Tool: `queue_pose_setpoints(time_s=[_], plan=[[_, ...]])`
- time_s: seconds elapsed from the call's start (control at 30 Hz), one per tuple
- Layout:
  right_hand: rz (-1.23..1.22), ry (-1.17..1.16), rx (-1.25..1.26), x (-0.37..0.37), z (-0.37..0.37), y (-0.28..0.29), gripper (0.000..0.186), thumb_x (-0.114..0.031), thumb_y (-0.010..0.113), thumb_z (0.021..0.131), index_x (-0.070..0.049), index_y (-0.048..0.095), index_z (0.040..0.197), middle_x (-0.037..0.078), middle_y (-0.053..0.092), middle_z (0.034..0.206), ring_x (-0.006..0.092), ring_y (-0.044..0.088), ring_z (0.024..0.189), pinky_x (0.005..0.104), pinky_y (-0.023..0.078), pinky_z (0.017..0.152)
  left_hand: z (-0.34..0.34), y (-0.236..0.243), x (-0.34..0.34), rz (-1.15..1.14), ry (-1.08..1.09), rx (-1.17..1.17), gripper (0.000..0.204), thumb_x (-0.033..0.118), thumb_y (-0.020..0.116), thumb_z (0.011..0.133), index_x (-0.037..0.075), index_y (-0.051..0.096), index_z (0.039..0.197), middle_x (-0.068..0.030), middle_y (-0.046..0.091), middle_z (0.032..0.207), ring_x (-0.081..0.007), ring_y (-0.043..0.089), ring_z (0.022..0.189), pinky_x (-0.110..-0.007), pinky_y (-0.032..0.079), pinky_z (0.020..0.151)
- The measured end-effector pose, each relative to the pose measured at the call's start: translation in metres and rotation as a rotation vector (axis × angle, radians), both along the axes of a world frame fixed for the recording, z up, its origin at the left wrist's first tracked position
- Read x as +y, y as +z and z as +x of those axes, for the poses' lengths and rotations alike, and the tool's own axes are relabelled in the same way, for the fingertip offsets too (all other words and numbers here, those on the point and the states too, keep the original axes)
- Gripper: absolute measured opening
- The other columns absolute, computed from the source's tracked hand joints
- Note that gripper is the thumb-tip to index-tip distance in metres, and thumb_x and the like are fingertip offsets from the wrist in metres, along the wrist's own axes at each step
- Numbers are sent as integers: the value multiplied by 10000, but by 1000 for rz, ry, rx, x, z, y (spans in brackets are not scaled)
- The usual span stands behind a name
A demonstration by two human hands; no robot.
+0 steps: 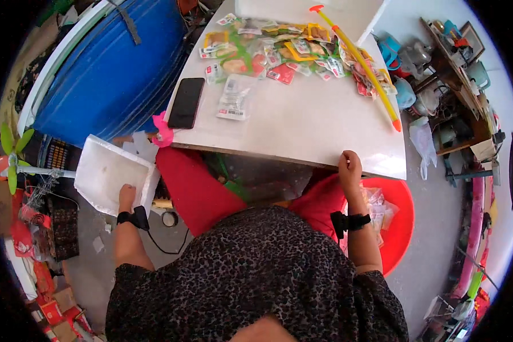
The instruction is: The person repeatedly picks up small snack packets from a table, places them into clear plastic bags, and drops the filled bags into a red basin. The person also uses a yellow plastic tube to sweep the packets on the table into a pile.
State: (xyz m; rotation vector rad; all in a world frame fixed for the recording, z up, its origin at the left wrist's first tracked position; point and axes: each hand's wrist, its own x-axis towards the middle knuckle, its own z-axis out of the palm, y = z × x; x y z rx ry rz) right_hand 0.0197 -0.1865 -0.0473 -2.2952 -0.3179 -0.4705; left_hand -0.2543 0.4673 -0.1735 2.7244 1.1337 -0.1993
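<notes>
I can read no word from here: the clear plastic packet (233,101) carries small dark print, and the colourful packets (301,50) carry small labels, all too tiny for reading.

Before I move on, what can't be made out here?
Head view:
Left hand, at the foam box: fingertips hidden behind the hand; grip unclear.
Right hand: curled fingers hide the palm.
Packets: lower ones under upper ones.
White object beyond: cut off by the frame's top edge.
Red basin: right forearm hides part of its contents.
</notes>
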Motion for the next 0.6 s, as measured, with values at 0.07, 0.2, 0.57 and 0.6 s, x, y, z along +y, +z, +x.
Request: queue_pose_setpoints(time_s=[0.07,0.2,0.57,0.6], plan=[[-13,-19,7,0,-3,2,123,-78,490,722,3,507,813,157,527,760,298,517,705,330,414,630,8,9,-6,18,-33,18,245,200,446,701,-24,523,763,-221,527,824,-364,492,807,-409,386,712],[19,19,24,2,1,1,116,-68,487,719,4,507,807,151,525,753,278,519,699,319,412,626,-10,5,20,80,-34,-40,238,190,409,724,-19,521,695,-201,525,805,-360,482,794,-409,383,692],[88,99,158,15,2,16,153,-92,481,753,15,504,860,120,531,758,176,516,695,255,415,614,45,176,-61,-606,227,-910,147,171,466,747,38,507,795,5,471,710,-100,441,658,-244,359,599],[119,110,200,21,2,21,161,-97,484,756,18,503,866,112,532,764,166,515,699,252,417,616,61,200,-85,-695,205,-955,139,159,464,749,37,509,796,-4,474,717,-99,438,664,-238,356,609]])
